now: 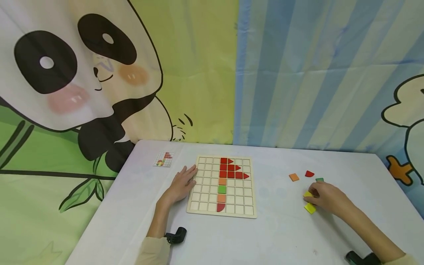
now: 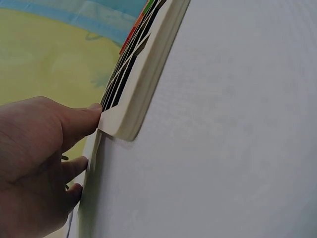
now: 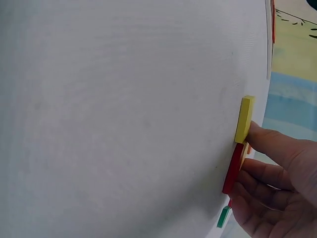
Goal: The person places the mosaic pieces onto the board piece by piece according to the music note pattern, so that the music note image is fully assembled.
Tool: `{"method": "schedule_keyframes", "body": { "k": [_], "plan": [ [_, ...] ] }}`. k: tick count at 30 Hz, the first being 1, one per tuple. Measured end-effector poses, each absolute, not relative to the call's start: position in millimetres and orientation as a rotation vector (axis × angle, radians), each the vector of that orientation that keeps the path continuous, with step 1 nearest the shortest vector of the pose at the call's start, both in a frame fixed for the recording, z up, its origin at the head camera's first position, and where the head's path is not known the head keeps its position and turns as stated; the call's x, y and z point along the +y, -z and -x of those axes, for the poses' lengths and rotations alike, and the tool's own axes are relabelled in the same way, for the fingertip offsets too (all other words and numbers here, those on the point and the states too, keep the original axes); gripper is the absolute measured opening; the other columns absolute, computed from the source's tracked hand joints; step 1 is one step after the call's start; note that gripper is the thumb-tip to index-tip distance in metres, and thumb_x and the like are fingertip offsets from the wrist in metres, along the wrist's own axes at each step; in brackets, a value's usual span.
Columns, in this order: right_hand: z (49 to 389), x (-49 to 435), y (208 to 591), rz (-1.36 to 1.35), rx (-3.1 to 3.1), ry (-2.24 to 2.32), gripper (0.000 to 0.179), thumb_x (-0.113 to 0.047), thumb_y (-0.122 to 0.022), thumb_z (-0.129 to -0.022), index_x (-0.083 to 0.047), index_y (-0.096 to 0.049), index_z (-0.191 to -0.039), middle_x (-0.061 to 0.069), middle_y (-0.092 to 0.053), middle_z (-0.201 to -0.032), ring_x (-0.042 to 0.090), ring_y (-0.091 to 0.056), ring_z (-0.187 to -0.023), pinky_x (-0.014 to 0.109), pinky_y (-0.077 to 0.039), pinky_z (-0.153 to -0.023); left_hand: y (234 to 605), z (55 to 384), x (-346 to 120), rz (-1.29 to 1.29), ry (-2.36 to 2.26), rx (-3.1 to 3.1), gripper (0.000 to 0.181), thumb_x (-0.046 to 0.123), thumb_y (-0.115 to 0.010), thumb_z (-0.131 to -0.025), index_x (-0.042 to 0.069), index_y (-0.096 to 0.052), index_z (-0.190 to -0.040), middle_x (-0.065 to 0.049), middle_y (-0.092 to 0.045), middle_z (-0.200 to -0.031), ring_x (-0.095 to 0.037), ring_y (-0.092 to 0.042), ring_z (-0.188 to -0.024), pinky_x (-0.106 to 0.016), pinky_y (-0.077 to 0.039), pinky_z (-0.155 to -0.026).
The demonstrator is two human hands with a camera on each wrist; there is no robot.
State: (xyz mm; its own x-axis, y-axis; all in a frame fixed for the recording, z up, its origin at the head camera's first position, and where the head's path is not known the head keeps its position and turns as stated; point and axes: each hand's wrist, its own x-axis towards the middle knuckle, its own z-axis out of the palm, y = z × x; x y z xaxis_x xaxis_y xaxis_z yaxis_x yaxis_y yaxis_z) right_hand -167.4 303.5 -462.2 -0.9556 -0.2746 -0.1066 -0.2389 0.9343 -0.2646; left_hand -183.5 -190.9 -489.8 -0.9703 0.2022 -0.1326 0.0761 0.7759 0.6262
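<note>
While the left hand (image 1: 180, 186), fingers outstretched, touches a pale wooden grid board (image 1: 237, 190) at its left edge, the right hand (image 1: 328, 197), grip curled, pinches a small flat yellow piece (image 1: 307, 194) well right of it.

A broad lane of table (image 1: 273, 209) runs between the board (image 1: 238, 190) and orange tile (image 1: 294, 177), widening toward the front. The left hand (image 1: 180, 187) blocks the board's left edge; the right hand (image 1: 329, 198) partly covers a yellow tile (image 1: 307, 193). A curtain (image 1: 314, 73) closes the back.
</note>
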Motion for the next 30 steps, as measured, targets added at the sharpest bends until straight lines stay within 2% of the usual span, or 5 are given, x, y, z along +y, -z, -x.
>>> {"method": "schedule_keyframes", "body": {
  "k": [10,14,18,26,30],
  "plan": [
    [172.4,291.9,458.5,0.378,2.950,0.577,0.031,-0.023,-0.076,-0.081,0.001,-0.066,-0.098,0.003,-0.064,-0.084,0.013,-0.054,-0.072,0.021,-0.046,-0.055,490.9,182.9,-191.6,-0.221,-0.960,2.781,0.052,0.022,-0.048,-0.101,0.014,-0.036,-0.151,0.000,-0.025,-0.162,-0.031,-0.007,-0.153,-0.054,-0.003,-0.124],
    [174.1,270.3,450.0,0.583,3.014,0.700,0.025,-0.012,-0.077,-0.080,0.000,-0.068,-0.100,0.003,-0.067,-0.088,0.015,-0.061,-0.075,0.020,-0.053,-0.058,491.4,183.1,-190.5,-0.217,-0.972,2.783,0.051,0.022,-0.048,-0.101,0.014,-0.036,-0.150,0.000,-0.025,-0.162,-0.031,-0.007,-0.153,-0.054,-0.003,-0.124],
    [171.5,236.6,439.8,0.822,3.045,0.761,0.022,-0.007,-0.078,-0.078,-0.003,-0.072,-0.099,-0.001,-0.067,-0.089,0.011,-0.061,-0.075,0.022,-0.056,-0.065,491.2,182.8,-190.2,-0.239,-0.973,2.796,0.052,0.021,-0.049,-0.101,0.012,-0.036,-0.150,-0.001,-0.026,-0.162,-0.033,-0.008,-0.153,-0.055,-0.004,-0.124],
    [163.3,142.8,410.4,1.081,2.941,0.908,0.021,-0.013,-0.077,-0.081,-0.010,-0.074,-0.102,-0.003,-0.070,-0.095,0.011,-0.065,-0.082,0.028,-0.060,-0.072,487.1,182.5,-190.6,-0.247,-0.978,2.805,0.052,0.019,-0.050,-0.100,0.011,-0.037,-0.150,-0.003,-0.026,-0.161,-0.034,-0.009,-0.152,-0.055,-0.005,-0.124],
    [161.1,101.1,401.9,1.335,2.859,0.912,0.017,-0.013,-0.075,-0.084,-0.008,-0.072,-0.099,0.000,-0.071,-0.095,0.012,-0.067,-0.084,0.024,-0.059,-0.073,488.7,182.5,-191.3,-0.232,-0.975,2.791,0.052,0.019,-0.050,-0.101,0.012,-0.037,-0.150,-0.002,-0.026,-0.162,-0.033,-0.008,-0.153,-0.055,-0.004,-0.124]
  ]
}}
